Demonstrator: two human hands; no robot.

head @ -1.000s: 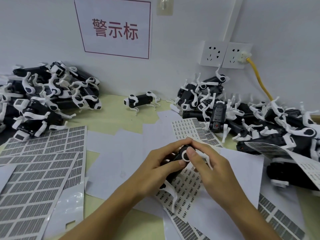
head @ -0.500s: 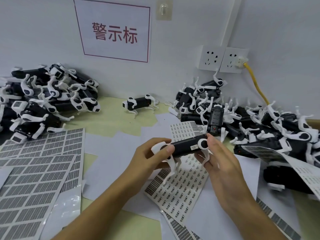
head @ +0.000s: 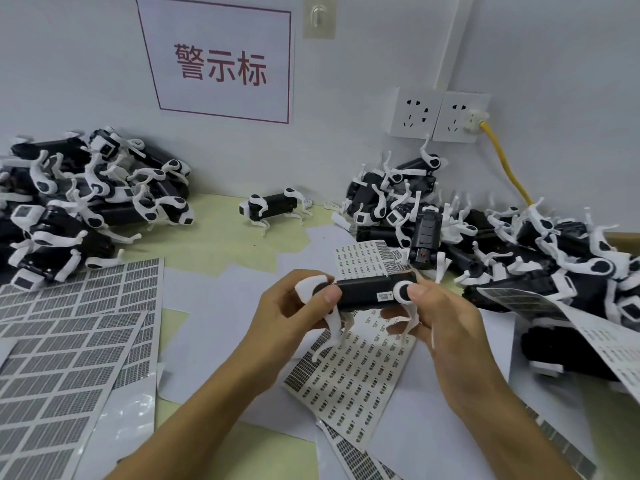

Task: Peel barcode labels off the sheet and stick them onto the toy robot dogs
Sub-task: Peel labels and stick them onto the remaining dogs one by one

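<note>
Wall: pale grey-white, meeting the worktop's (head: 214, 244) far edge.
Sign (head: 221, 64): white, red border, red characters.
Hook (head: 318, 15): left of a white conduit.
Sockets (head: 440, 116): two, with a yellow cable (head: 505, 164) plugged into the right one.
Worktop: pale yellow-green.

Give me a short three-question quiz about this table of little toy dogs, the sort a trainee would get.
1. True or false: the black-bodied, white-legged toy robot dog gripped by both hands, left hand and right hand, already carries a small white barcode label on its side.
2. What colour is the cable plugged into the white wall socket? A red, B yellow, C blue.
3. Fill in: one toy dog stands alone on the table between two ____ of dogs.

Key: 1 true; 2 B; 3 piles.
</note>
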